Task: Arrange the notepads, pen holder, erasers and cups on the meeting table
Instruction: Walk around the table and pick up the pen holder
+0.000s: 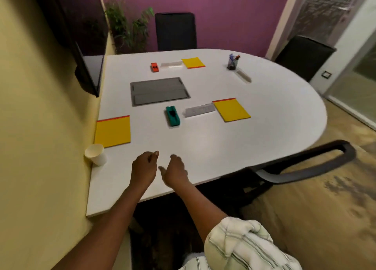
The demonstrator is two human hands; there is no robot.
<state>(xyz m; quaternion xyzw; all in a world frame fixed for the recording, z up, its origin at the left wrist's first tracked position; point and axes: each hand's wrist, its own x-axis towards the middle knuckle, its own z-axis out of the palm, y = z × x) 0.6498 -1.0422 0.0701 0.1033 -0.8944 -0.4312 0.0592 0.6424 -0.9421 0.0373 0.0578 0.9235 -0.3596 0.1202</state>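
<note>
Both hands, left hand [144,166] and right hand [175,170], hover loosely curled and empty; the cup [95,154] at the table [223,147] corner risks toppling off if nudged.

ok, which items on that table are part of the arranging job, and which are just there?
Job items:
three yellow notepads
pen holder
green eraser
orange eraser
paper cup

Just there:
name plates
grey table hatch
chairs
plant

Left hand and right hand hold nothing.
</note>
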